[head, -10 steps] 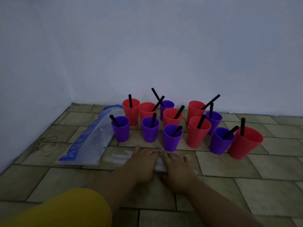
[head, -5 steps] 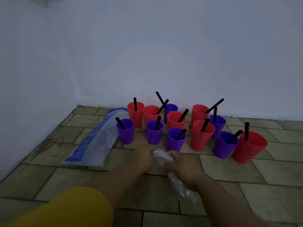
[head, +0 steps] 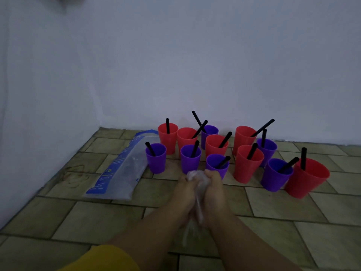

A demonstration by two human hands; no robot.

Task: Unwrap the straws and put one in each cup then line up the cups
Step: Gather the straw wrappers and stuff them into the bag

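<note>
Both hands (head: pixel 201 194) bunching crinkly clear wrappers (head: pixel 195 178), tapered plastic cups (head: pixel 248 163)

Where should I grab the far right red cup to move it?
Probably grip the red cup by its wall below the rim, from its right: a purple cup crowds its left and a straw stands in its mouth.

Mustard-yellow sleeve (head: pixel 103 259) on left arm, plain fabric, both forearms bare, left hand (head: pixel 184 194) and right hand (head: pixel 214 194) bare, right arm uncovered to frame edge
</note>
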